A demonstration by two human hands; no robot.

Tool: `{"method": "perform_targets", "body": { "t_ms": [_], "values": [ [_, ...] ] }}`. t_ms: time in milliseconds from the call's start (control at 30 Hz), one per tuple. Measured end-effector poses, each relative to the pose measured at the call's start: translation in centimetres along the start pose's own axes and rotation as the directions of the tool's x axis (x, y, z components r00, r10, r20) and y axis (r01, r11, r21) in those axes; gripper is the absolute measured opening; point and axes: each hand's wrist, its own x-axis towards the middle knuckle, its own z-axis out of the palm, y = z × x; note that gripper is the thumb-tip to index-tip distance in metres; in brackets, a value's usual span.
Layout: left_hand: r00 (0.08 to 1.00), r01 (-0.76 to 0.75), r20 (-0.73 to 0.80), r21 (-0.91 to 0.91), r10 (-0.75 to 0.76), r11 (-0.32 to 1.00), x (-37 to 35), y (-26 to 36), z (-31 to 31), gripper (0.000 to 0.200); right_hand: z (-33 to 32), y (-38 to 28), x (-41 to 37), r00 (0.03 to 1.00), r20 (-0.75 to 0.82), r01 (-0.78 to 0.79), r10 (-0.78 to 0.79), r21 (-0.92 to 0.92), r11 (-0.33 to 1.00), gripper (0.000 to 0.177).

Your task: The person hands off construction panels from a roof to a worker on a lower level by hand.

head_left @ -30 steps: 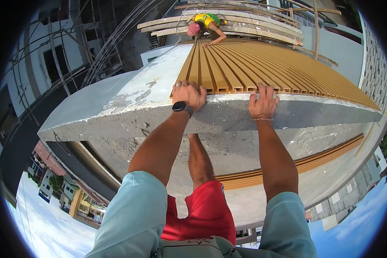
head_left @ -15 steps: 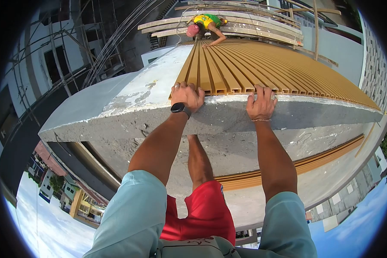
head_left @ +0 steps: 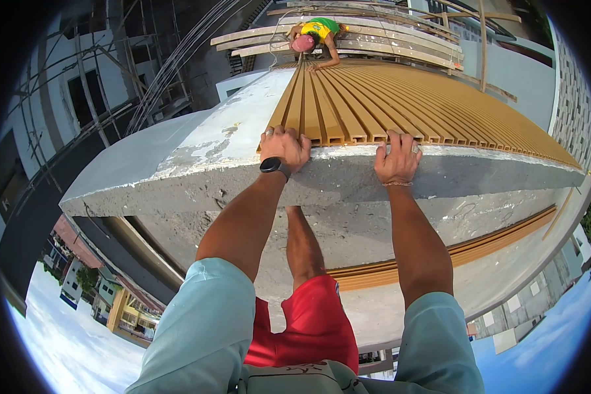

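The left hand point(head_left: 285, 148), a black watch point(head_left: 273, 165) on its wrist, is curled shut over the near end of the outermost ribs of the ochre fluted panel point(head_left: 387, 98). The right hand point(head_left: 396, 157) is bent over the lip of the concrete ledge point(head_left: 197, 164), its fingertips point(head_left: 394, 139) touching the panel's cut end further along. The panel lies flat on top of the ledge and runs away from the person, with its near end just short of the edge.

At the far end a co-worker point(head_left: 315, 33) in a yellow vest bends over the same panel, one hand on it, with pale planks point(head_left: 387, 36) stacked behind.

Judging by this, the step in hand is seating and lining up the panel's near end. A next move calls for even pressure from both hands, in time with the person at the far end, while the ribs stay square to the lip
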Motion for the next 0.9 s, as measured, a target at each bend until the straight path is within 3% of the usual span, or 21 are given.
{"method": "perform_targets", "body": {
  "t_ms": [900],
  "values": [
    [1.000, 0.000, 0.008, 0.007, 0.000, 1.000, -0.05, 0.08, -0.23, 0.037, -0.23, -0.16, 0.11, 1.000, 0.011, 0.003, -0.002, -0.035, 0.999, 0.035]
  ]
}}
